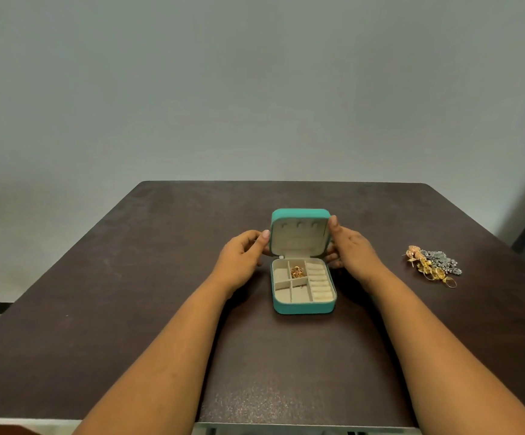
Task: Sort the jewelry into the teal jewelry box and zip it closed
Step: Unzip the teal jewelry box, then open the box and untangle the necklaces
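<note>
The teal jewelry box (303, 290) sits open mid-table (129, 277), lid upright; I see my left hand (242, 259) pinching the lid's left edge; my right hand (350, 246) grips its right edge; loose jewelry (432, 265) lies well apart to the right; one gold piece (297, 272) rests in a rear compartment.

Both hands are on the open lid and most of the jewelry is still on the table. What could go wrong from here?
1. Closing the lid now, held by the left hand and right hand, would leave the jewelry pile unsorted on the table.
2. The pile looks tangled; lifting one piece may drag others.
3. Only one gold piece sits in the teal jewelry box; its compartment is shallow, so tilting could spill it.
</note>
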